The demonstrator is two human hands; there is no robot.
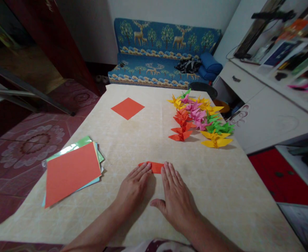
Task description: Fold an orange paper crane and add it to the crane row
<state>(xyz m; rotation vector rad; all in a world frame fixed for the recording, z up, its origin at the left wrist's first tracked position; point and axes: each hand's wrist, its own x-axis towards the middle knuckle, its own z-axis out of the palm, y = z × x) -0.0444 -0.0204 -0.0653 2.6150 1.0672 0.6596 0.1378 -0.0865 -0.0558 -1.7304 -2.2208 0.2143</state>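
Observation:
A folded piece of orange-red paper (157, 167) lies flat on the table in front of me. My left hand (135, 183) rests its outstretched fingers on the paper's left end. On its right end press the straight fingers of my right hand (177, 197), with the thumb held apart. Parts of the paper are hidden under both sets of fingertips. Farther back lies an unfolded orange-red square sheet (128, 108). Folded paper cranes (195, 113) in red, pink, yellow and green stand in a cluster at the back right of the table.
A stack of coloured paper (72, 175), an orange-red sheet on top, lies at the table's left edge. A pale patterned cloth (133, 147) covers the table. Behind it stands a blue sofa (148, 63) with deer patterns. White drawers (248, 84) stand to the right.

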